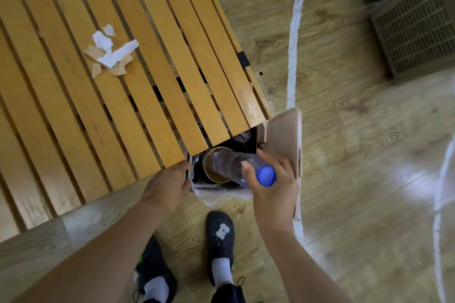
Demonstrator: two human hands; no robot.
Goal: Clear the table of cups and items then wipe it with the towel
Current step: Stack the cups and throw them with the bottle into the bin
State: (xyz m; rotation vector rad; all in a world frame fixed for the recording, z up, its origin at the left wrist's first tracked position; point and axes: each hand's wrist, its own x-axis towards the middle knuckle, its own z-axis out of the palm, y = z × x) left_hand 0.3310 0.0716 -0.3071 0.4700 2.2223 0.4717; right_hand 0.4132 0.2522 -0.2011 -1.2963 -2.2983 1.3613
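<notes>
Footwear, near edge: two dark clogs (219, 236) with pale socks are seen on the wood-grain floor (357, 155), the right one bearing a small white charm.

Right hand (273, 187): held above the bin, fingers curled round the neck end of a clear plastic bottle (230, 166) just below its blue cap (266, 176). The bottle is tilted, base pointing down into the bin opening.

Left hand (167, 183): placed at the near-left rim of the bin, beside the near corner of the table; the fingers are bent over that rim, though the grip itself is partly hidden by the table slats.

Bin (192, 188): stood on the floor, partly tucked under the table's near-right corner, fitted with a clear liner. Its tan lid (283, 140) is raised upright on the right side. A brown paper cup (214, 168) is seen inside, lying beneath the bottle's base.

Table (103, 110): slatted, yellow wood, occupying the left and far-left of the scene. A heap of torn paper scraps (110, 53), white and tan, is left on the slats, well apart from both hands.

White line (294, 39): marked on the floor to the right of the table.

Vented unit (416, 29): stood at far right.
</notes>
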